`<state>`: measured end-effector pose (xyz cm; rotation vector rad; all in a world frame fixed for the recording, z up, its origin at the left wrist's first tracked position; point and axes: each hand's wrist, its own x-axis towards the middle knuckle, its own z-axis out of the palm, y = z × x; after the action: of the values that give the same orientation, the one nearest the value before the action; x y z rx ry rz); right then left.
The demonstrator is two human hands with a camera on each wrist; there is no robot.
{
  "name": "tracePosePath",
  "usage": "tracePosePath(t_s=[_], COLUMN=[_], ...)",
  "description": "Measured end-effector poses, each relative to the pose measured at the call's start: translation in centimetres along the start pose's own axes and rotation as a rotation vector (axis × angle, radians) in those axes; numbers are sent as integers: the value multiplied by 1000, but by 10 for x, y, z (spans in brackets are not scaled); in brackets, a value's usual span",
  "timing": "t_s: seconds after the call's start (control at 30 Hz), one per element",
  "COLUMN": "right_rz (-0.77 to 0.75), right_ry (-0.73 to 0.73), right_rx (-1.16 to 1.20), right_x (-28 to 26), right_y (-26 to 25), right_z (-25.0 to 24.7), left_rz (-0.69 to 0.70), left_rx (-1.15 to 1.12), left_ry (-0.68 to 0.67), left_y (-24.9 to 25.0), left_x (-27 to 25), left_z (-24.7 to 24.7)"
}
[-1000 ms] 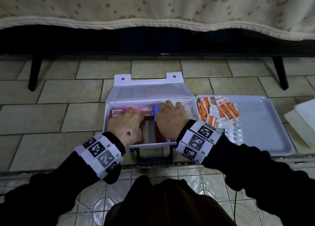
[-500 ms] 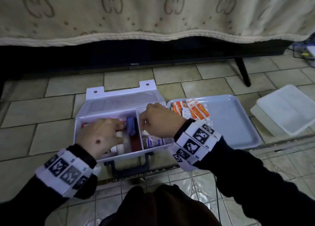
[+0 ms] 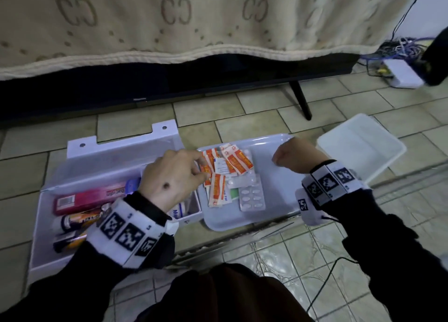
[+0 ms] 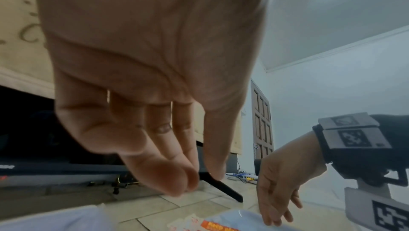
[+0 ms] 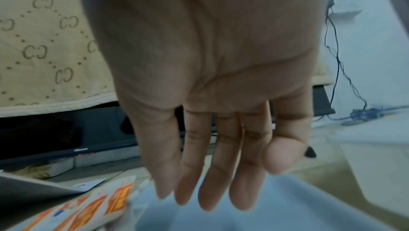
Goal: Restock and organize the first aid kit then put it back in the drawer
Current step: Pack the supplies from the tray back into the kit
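The white first aid kit [image 3: 116, 156] lies open on the tiled floor at the left, holding a pink box [image 3: 92, 198] and tubes [image 3: 80, 221]. Beside it on the right a pale blue tray [image 3: 274, 183] carries orange sachets [image 3: 236, 162] and a blister pack [image 3: 252, 198]. My left hand [image 3: 202, 168] reaches across the kit's right end, and its fingertips are at the leftmost sachets. In the left wrist view this left hand [image 4: 199, 180] holds nothing, thumb apart from the fingers. My right hand [image 3: 278, 158] hangs over the tray's right half with straight fingers [image 5: 210, 191], empty.
A white plastic container [image 3: 361, 147] sits on the floor right of the tray. A dark TV with a thin leg [image 3: 300, 101] stands behind, under a beige cloth. A white box with tangled cables [image 3: 402, 71] is at the far right.
Both hands have come out of the kit. The left has moved right onto the sachets on the tray, and the right has swung further right over the tray. The head view turned right.
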<state>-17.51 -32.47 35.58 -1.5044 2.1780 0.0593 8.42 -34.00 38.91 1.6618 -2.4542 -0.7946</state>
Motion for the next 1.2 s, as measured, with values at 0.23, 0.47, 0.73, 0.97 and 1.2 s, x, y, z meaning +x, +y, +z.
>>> tracePosePath(t_s=[0.23, 0.47, 0.73, 0.97, 1.2], right_rz=[29, 69, 106, 101, 53], right_ry=[-157, -77, -179, 72, 266], right_rx=[110, 267, 360, 249, 230], right_x=[5, 7, -1, -8, -19], right_y=[-8, -21, -8, 4, 5], right_z=[29, 52, 15, -12, -3], left_rz=[0, 12, 28, 34, 47], left_rx=[74, 117, 83, 61, 78], left_ry=[-79, -151, -167, -173, -177], left_y=[29, 43, 42, 35, 33], left_x=[24, 29, 27, 24, 19], left_z=[32, 45, 39, 32, 28])
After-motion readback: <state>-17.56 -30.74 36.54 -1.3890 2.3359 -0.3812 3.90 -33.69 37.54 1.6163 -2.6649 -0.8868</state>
